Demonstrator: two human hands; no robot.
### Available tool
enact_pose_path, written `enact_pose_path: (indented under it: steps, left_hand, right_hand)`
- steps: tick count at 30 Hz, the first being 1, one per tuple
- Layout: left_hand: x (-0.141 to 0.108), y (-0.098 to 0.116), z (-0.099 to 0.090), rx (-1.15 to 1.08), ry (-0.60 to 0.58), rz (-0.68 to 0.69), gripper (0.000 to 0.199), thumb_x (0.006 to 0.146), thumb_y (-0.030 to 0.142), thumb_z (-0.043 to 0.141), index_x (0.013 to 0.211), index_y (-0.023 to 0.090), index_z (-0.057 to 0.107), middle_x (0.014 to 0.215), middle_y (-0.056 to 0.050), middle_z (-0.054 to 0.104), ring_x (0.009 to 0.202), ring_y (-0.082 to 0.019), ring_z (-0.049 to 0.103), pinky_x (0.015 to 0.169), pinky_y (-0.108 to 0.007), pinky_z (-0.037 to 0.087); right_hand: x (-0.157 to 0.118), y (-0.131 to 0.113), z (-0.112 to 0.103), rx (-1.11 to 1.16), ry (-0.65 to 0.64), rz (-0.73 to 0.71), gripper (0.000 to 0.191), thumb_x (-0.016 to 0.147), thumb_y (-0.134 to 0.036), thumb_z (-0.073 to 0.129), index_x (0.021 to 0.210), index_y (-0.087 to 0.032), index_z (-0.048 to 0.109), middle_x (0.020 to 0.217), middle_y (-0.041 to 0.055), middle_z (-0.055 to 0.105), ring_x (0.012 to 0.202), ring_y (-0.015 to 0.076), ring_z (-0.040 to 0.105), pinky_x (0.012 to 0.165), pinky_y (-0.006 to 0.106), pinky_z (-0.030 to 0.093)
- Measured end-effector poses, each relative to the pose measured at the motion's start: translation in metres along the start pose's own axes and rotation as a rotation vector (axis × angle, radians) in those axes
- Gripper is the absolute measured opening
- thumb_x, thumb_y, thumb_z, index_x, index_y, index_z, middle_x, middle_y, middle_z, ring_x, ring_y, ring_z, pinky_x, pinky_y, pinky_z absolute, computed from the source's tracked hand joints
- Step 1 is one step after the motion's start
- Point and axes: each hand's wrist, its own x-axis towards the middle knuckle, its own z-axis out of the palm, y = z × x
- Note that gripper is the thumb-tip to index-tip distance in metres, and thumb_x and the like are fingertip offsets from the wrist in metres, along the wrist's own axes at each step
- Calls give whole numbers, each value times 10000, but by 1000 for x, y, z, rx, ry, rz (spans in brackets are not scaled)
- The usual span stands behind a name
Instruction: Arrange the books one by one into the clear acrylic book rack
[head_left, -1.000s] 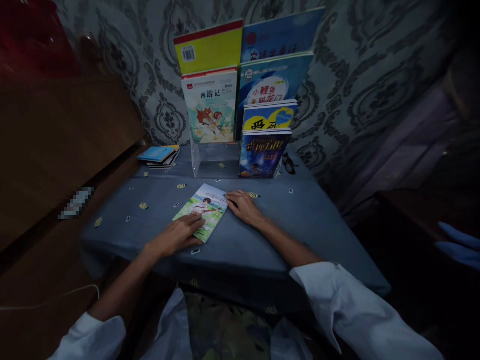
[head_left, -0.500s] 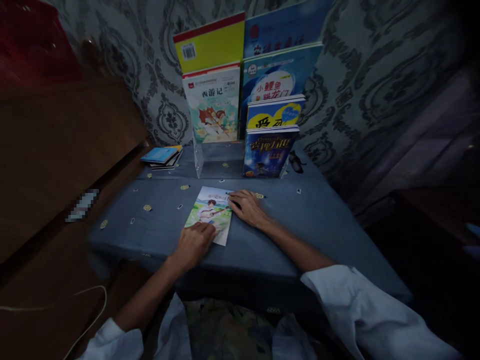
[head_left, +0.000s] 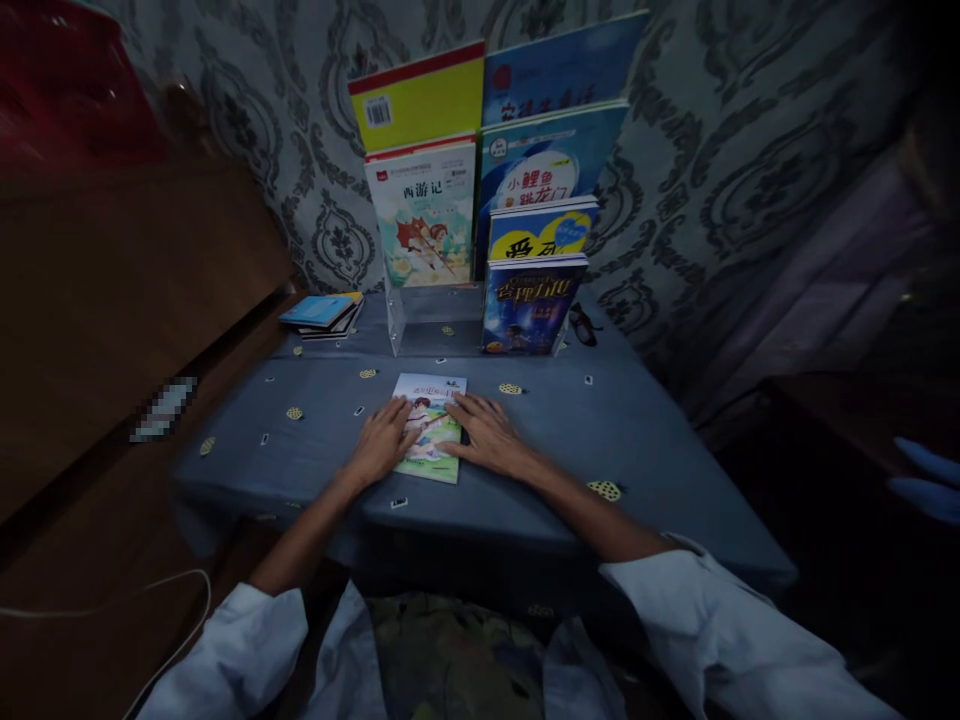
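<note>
A thin book (head_left: 429,462) with a drawn figure playing a guitar on its cover lies closed on the blue tablecloth. My left hand (head_left: 384,438) rests over its left edge, fingers stretched out onto the cover. From the other side, my right hand (head_left: 491,435) lies across the right edge, with thumb and fingers spread over the cover. The book sits squarely between both hands, partly hidden by the fingers.
Behind the book stands a clear acrylic rack (head_left: 431,335) with several upright books, including a dark blue book (head_left: 529,310). A small book stack (head_left: 321,312) lies at the table's left rear. Dark glasses (head_left: 585,325) lie right of the rack. A wooden cabinet (head_left: 127,300) borders the left.
The book has turned from a slant to nearly straight. My left hand has moved up along its left edge, and my right hand has spread its fingers over the right side.
</note>
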Motion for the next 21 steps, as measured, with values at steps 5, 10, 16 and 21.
enact_pose_path:
  steps: [5,10,16,21]
  left_hand:
    - [11,-5,11,-148,60,-129,523,967,367,492,1421,110,457,1539,-239,399,1417,-335,420,1142,-511,341]
    - [24,-7,6,-696,203,-364,502,805,189,661,1295,135,571,1391,-176,575,1376,-326,464,1164,-490,332]
    - [36,-23,-6,-1211,272,-683,377,812,129,621,1187,102,594,1037,-137,723,968,-239,716,900,-364,561]
    - [35,-21,3,-1650,187,-748,338,746,96,705,1076,97,631,754,-72,731,629,-191,714,672,-317,602]
  right_hand:
    - [-9,0,5,72,-52,-53,918,820,-724,585,1527,-176,382,1618,201,282,1501,401,218,1187,610,195]
    - [-10,4,10,122,-70,-73,958,806,-747,584,1554,-207,330,1642,178,225,1518,404,148,1199,616,159]
    - [-6,5,12,181,-91,-76,1016,779,-775,590,1558,-181,322,1643,181,220,1520,415,122,1207,593,183]
    - [-1,4,9,254,-125,-84,1024,799,-744,597,1575,-163,267,1657,182,157,1531,388,75,1223,576,159]
